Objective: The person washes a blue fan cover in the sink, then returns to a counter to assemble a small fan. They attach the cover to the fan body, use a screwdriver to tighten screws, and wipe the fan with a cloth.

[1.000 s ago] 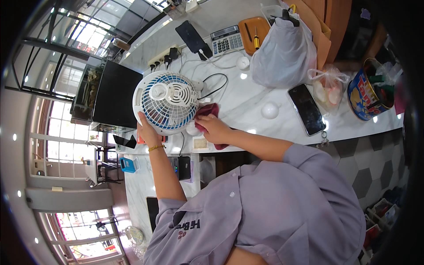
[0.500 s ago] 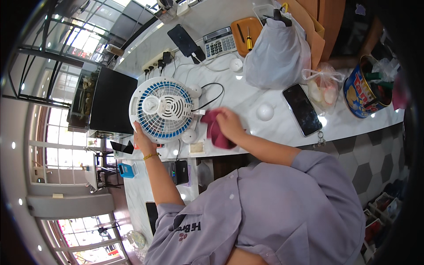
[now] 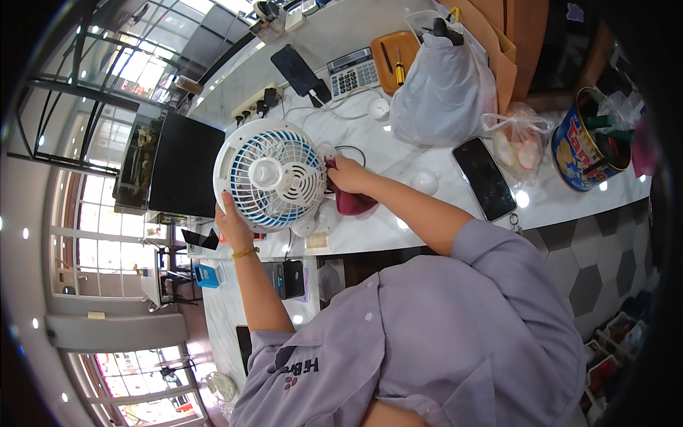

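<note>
A round white desk fan [image 3: 296, 183] with blue blades behind its grille is tilted on the marble counter. My left hand [image 3: 235, 226] is closed on the near left part of its rim. In my right hand [image 3: 348, 176] is a bunched maroon cloth [image 3: 356, 205], pressed at the fan's right side near its base. The fingers of that hand are partly hidden by the cloth. A black cord loops out behind the fan, close to the right hand.
Right of the fan lie a white dome [image 3: 425, 182] and a smartphone [image 3: 484, 178]. Behind are a calculator [image 3: 353, 73], an orange tray [image 3: 386, 62] with a screwdriver [image 3: 400, 71], and a white plastic bag [image 3: 445, 92]. A blue tin [image 3: 578, 149] stands far right. A black panel [image 3: 186, 167] borders the left.
The fan has tipped and turned, its grille shifting slightly right. My right hand has moved left and up with the cloth, from beside the fan onto its right side.
</note>
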The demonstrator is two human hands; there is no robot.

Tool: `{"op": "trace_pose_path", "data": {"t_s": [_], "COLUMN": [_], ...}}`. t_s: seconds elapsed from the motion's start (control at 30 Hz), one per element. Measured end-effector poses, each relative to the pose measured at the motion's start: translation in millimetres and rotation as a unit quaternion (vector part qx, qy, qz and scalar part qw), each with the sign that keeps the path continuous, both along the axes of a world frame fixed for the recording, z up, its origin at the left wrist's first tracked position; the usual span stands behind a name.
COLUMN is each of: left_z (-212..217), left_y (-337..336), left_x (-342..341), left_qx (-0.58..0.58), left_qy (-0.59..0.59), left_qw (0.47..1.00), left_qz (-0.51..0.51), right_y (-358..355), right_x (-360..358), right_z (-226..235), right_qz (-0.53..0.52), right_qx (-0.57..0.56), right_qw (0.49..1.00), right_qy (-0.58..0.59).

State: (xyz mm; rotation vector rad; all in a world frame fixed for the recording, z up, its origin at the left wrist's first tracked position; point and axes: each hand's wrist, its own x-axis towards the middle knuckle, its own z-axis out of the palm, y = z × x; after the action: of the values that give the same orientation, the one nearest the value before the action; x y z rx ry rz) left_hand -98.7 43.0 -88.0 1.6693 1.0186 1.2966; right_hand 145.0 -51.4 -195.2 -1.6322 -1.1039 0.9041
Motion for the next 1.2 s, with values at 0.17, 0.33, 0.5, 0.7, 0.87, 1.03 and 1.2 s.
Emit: {"op": "trace_pose_path", "data": {"t_s": [0.17, 0.33, 0.5, 0.7, 0.87, 1.03, 1.2], "left_z": [-2.8, -15.1, -3.3, 6.9, 10.5, 5.2, 8.5], "left_y": [-13.8, -29.4, -48.3, -63.3, -65.5, -63.5, -70.4], "left_x": [11.6, 14.0, 24.8, 35.8, 42.5, 47.8, 42.2], "left_qx": [0.01, 0.025, 0.096, 0.135, 0.159, 0.163, 0.158], "left_qy": [-0.015, -0.087, -0.014, 0.08, 0.114, 0.099, 0.122], "left_qw": [1.0, 0.996, 0.994, 0.984, 0.974, 0.974, 0.973], "left_qz": [0.005, 0.003, 0.049, 0.081, 0.113, 0.124, 0.117], "right_y": [-14.3, -38.6, -40.9, -65.8, -91.2, -75.0, -92.0], "right_x": [-9.5, 1.7, -9.0, -34.3, -33.0, -46.7, -26.5], "right_z": [7.1, 34.9, 63.0, 63.0, 44.1, 44.4, 31.3], "right_qz": [-0.154, -0.2, -0.181, 0.057, -0.016, -0.072, 0.034], "right_qx": [0.17, 0.282, 0.456, 0.483, 0.43, 0.406, 0.339], "right_qw": [0.973, 0.938, 0.87, 0.871, 0.902, 0.9, 0.935], "right_qy": [0.001, 0.0, -0.053, -0.069, -0.03, -0.14, -0.102]}}
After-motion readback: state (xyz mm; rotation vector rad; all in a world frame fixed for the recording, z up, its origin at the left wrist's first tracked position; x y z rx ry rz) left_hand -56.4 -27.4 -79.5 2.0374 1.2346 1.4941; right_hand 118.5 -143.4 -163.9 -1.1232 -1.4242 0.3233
